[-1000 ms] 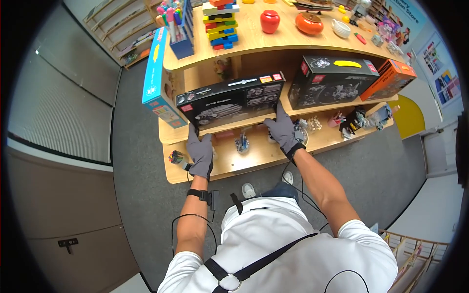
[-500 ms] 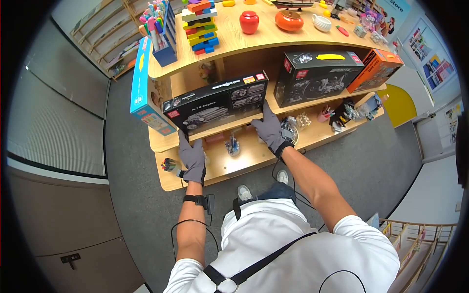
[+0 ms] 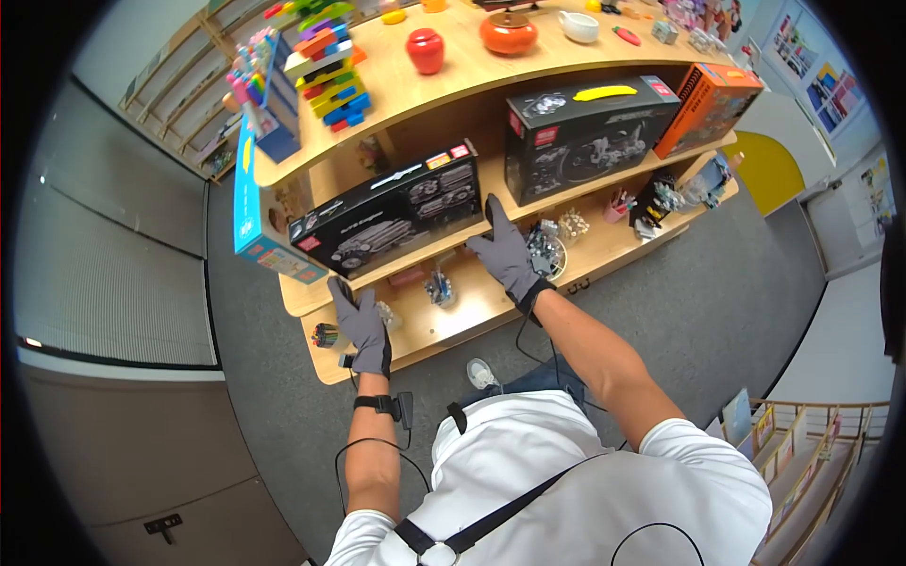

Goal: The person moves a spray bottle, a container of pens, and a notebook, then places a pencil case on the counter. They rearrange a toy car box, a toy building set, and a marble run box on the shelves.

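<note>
A black box with a grey engine picture stands on edge, slightly slanted, on the middle shelf. My left hand, in a grey glove, has its fingers apart just below the box's lower left corner, at the shelf's front edge. At the box's lower right corner is my right hand, gloved alike, its index finger stretched upward and thumb spread out to the left. Neither hand is wrapped around the box. Left of it stands a tall light-blue box.
A larger black box and an orange box share the shelf to the right. Cups of pens and a bowl of small parts sit below. Stacked coloured blocks, a red jar and an orange pot stand on top.
The view has turned and shifted, so the shelf appears further left and more tilted. Both hands have drawn slightly away from the box's lower corners, fingers loosened.
</note>
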`<state>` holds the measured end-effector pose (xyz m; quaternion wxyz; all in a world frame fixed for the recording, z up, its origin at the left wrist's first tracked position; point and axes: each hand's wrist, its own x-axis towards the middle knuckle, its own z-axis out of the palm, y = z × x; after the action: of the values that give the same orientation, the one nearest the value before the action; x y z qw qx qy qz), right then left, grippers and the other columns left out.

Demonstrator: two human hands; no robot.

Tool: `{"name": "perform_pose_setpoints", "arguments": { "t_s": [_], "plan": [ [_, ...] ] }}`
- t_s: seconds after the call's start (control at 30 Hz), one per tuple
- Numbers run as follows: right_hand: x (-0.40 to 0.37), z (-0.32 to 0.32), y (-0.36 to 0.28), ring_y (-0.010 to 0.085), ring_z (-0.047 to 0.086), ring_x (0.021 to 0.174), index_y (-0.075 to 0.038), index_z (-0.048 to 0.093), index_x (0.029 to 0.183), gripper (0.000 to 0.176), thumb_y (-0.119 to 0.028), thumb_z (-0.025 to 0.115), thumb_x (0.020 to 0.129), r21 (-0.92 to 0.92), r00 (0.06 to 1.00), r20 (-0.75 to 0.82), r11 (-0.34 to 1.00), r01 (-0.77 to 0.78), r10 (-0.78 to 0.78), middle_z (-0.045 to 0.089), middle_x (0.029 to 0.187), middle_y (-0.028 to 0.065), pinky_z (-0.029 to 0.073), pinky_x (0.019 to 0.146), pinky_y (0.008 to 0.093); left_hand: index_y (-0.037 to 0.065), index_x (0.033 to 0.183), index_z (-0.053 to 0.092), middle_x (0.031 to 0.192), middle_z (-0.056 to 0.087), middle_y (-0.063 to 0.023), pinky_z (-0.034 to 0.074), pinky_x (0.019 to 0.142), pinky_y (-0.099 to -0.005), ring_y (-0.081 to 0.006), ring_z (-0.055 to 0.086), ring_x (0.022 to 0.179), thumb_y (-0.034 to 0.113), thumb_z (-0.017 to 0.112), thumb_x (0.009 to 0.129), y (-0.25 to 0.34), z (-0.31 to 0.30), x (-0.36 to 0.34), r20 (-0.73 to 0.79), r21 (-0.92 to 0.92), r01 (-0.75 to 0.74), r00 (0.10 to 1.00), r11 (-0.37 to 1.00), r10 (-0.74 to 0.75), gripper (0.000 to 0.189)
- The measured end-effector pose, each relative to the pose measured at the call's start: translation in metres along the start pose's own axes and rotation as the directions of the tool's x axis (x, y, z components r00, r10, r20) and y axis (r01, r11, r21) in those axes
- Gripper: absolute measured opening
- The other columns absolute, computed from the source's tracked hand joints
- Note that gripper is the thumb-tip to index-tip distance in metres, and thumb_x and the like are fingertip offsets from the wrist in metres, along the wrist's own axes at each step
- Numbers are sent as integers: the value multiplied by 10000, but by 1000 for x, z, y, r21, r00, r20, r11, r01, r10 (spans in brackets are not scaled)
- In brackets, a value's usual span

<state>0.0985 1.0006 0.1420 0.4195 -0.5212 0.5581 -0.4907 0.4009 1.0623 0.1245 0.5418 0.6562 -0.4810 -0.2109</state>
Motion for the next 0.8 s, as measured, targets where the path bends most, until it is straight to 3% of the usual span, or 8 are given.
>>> {"name": "perform_pose_setpoints", "arguments": {
  "t_s": [0.13,0.3,0.37,0.47,0.53,0.63,0.7,0.8],
  "plan": [
    [-26,-24,17,162,690,919,-54,348,1640,844,-144,733,894,57,997,-31,996,71,-69,708,1251,145,589,807,322,-53,1636,309,1670,390,-226,326,1249,-389,-303,420,1523,-39,646,955,-23,-7,-11,-104,-41,3,995,999,-8,760],
    [-84,-123,9,152,678,907,-58,494,1571,690,-141,715,923,187,995,56,980,70,-82,718,1192,104,585,832,317,-65,1580,422,1497,582,-225,437,1166,-369,-294,580,1359,10,601,1011,28,3,-72,-105,-140,138,983,981,-153,601],
    [-106,-167,29,147,681,905,-66,579,1507,596,-148,716,933,143,995,96,989,25,-39,727,1188,91,584,840,317,-63,1550,460,1454,610,-209,469,1130,-358,-273,615,1304,15,612,1017,47,25,-88,91,-103,210,975,972,-201,559],
    [-139,-224,80,217,724,1125,-35,615,1458,558,-176,717,927,-122,957,58,954,-275,284,745,1268,158,561,985,319,-60,1490,537,1368,667,-178,531,1058,-336,-232,685,1193,26,633,1030,80,76,-116,413,13,348,852,937,-322,478],
    [-164,-254,125,215,722,1148,-32,631,1439,522,-164,708,940,4,946,-63,948,-317,317,746,1280,159,554,1007,319,-57,1454,584,1322,699,-160,564,993,-305,-201,719,1105,72,658,1037,111,134,-127,750,190,245,589,951,-302,443],
    [-188,-312,171,213,719,1168,-27,648,1420,478,-143,693,959,166,912,-219,934,-316,348,746,1293,155,547,1031,324,-58,1477,563,1341,695,-162,545,1032,-319,-205,696,1164,100,674,1035,148,233,-159,885,181,251,380,951,-269,482],
    [-202,-352,188,215,718,1165,-24,650,1418,459,-128,681,973,212,884,-323,936,-280,337,747,1296,146,548,1034,335,-68,1502,530,1356,693,-155,522,1066,-323,-207,670,1218,112,689,1020,186,300,-179,964,122,85,225,989,-138,538],
    [-223,-418,192,217,704,1189,-29,643,1431,460,-135,679,985,200,815,-448,929,-311,369,737,1317,148,543,1043,344,-70,1557,448,1384,685,-160,492,1107,-319,-215,642,1275,116,706,995,212,395,-207,959,9,27,284,1000,-17,646]
  ]
}}
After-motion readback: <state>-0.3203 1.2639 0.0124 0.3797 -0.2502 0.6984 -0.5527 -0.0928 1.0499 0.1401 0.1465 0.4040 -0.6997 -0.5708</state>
